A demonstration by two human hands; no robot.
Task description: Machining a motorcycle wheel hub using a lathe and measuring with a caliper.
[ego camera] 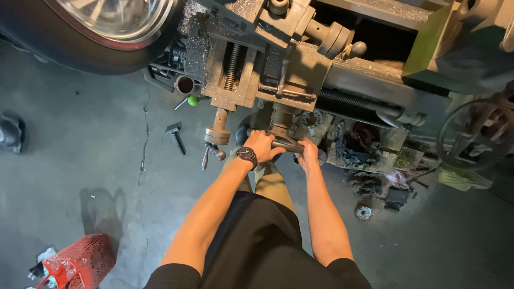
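Both my hands grip a dark crank handle [287,143] on the front of a grey metal lathe carriage [292,75]. My left hand [262,145], with a black wristwatch, wraps the handle's left end. At the right end my right hand [309,153] closes around it. A second handwheel with small ball knobs [216,140] hangs just left of my left hand. My legs in olive trousers stand below the handle.
A large wheel rim with a red edge [115,24] is mounted at top left. A hammer [175,135] lies on the cracked concrete floor. A red mesh basket [80,262] sits at bottom left. Scrap metal parts [375,155] pile under the lathe; a big handwheel [479,131] is at right.
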